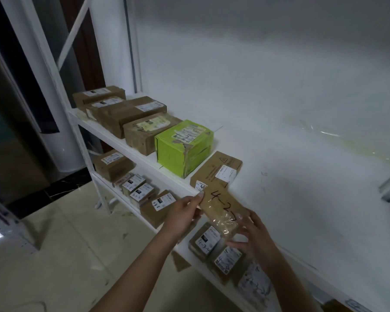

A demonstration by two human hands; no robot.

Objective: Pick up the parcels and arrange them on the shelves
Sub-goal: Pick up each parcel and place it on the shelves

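Left hand (185, 213) and right hand (256, 240) gripping brown parcel (222, 210), upper shelf (268, 158) holding row of boxes (142, 113)

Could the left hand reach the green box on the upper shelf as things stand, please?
Likely yes once freed: the green box stands unobstructed at the shelf edge, but the left hand grips the brown parcel.

Both bare forearms are stretched forward from the lower edge of the view. The left hand (185, 213) is raised, its thumb laid on the far end of a parcel (221, 208) and its fingers curled beneath. The right hand (256, 239) is set at the near end, thumb on top, fingers spread below
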